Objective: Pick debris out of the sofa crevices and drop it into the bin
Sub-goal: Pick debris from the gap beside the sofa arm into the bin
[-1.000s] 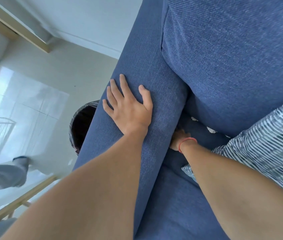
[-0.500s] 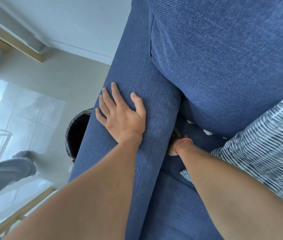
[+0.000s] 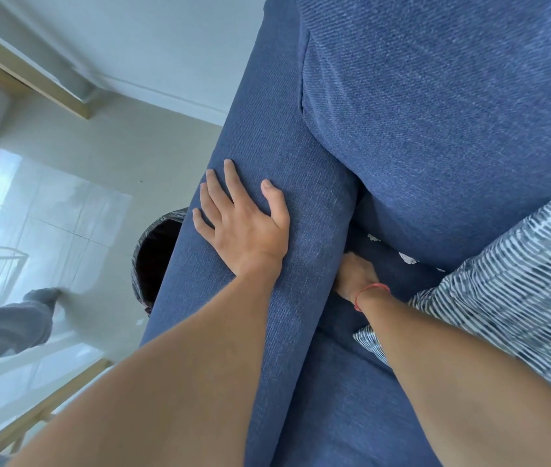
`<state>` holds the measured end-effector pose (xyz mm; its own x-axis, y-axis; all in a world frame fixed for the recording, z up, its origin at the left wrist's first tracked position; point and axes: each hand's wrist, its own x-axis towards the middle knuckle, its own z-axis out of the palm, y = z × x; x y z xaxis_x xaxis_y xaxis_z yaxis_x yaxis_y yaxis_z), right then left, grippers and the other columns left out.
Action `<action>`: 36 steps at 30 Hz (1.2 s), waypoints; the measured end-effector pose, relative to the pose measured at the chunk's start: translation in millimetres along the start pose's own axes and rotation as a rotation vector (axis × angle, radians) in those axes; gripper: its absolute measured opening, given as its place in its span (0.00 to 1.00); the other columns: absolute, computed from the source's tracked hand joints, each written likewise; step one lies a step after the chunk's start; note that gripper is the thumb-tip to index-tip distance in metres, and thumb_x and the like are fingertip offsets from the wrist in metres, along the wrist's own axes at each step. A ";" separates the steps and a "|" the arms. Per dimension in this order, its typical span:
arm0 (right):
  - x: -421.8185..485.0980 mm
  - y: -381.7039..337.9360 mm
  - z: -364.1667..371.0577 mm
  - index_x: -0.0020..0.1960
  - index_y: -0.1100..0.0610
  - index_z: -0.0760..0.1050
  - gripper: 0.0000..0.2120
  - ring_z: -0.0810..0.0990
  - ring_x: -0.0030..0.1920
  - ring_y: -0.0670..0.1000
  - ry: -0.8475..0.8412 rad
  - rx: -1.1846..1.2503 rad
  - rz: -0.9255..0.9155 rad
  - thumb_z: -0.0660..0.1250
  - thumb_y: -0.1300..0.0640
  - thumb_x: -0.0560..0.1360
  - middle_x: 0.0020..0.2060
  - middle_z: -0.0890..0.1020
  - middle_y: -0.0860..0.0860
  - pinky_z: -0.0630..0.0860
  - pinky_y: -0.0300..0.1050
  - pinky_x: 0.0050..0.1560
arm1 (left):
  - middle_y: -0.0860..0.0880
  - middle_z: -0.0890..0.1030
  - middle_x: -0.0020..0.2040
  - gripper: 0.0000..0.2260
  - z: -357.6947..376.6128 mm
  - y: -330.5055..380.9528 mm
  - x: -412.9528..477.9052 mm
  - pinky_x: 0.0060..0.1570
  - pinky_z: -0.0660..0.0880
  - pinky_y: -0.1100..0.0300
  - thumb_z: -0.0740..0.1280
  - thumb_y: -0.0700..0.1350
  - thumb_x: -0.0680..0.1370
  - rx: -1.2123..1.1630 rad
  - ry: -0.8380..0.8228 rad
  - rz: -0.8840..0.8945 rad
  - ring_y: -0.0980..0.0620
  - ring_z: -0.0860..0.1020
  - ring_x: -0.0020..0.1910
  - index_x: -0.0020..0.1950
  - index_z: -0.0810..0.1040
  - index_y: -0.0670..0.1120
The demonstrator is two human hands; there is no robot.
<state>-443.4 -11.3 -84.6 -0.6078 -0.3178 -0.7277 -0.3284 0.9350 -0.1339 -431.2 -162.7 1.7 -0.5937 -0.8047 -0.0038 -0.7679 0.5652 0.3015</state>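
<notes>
I lean over a blue fabric sofa (image 3: pixel 436 112). My left hand (image 3: pixel 243 224) lies flat on the top of its armrest (image 3: pixel 277 136), fingers spread, holding nothing. My right hand (image 3: pixel 355 274), with a red string at the wrist, is pushed into the crevice between armrest and seat cushion; its fingers are hidden in the gap. White bits of debris (image 3: pixel 407 258) lie along the crevice under the back cushion. A bin with a black liner (image 3: pixel 156 257) stands on the floor just left of the armrest, partly hidden by it.
A striped blue-and-white cushion (image 3: pixel 520 281) lies on the seat to the right of my right arm. On the pale tiled floor (image 3: pixel 65 214) at left, my grey trouser leg (image 3: pixel 7 325) shows. A wooden rail (image 3: pixel 31 423) crosses the lower left corner.
My right hand has slid a little along the crevice toward the debris. The left hand stays planted on the armrest. The view has shifted slightly.
</notes>
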 end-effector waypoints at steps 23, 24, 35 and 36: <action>-119.9 -77.1 -108.1 0.56 0.57 0.79 0.11 0.79 0.47 0.51 0.497 0.783 -0.234 0.66 0.59 0.75 0.46 0.82 0.51 0.78 0.45 0.53 | 0.51 0.55 0.79 0.28 -75.6 -103.5 -62.5 0.76 0.50 0.50 0.54 0.62 0.79 -0.213 -0.367 0.042 0.49 0.53 0.78 0.77 0.55 0.53; -122.3 -86.4 -109.3 0.55 0.57 0.80 0.09 0.80 0.47 0.50 0.452 0.753 -0.268 0.66 0.59 0.75 0.46 0.82 0.51 0.79 0.46 0.53 | 0.51 0.57 0.78 0.28 -78.6 -104.5 -60.9 0.75 0.53 0.51 0.57 0.60 0.79 -0.264 -0.382 0.008 0.48 0.56 0.77 0.76 0.58 0.53; -115.1 -122.2 -100.8 0.65 0.60 0.76 0.18 0.81 0.58 0.52 0.310 0.896 -0.274 0.65 0.63 0.75 0.53 0.86 0.56 0.75 0.49 0.64 | 0.53 0.76 0.39 0.13 -88.6 -89.0 -43.2 0.38 0.71 0.66 0.72 0.47 0.73 -0.550 -0.339 0.067 0.58 0.73 0.34 0.56 0.81 0.53; -113.6 -121.4 -101.6 0.65 0.59 0.76 0.18 0.79 0.62 0.51 0.307 0.875 -0.272 0.66 0.62 0.75 0.55 0.85 0.55 0.74 0.48 0.66 | 0.53 0.76 0.39 0.11 -86.9 -88.7 -43.1 0.37 0.70 0.65 0.72 0.48 0.72 -0.558 -0.333 0.074 0.58 0.72 0.33 0.53 0.82 0.55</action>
<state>-408.0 -104.8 82.6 -0.7937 -0.4517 -0.4074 0.0942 0.5704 -0.8159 -316.6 -193.9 58.0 -0.7520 -0.6169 -0.2324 -0.5353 0.3656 0.7614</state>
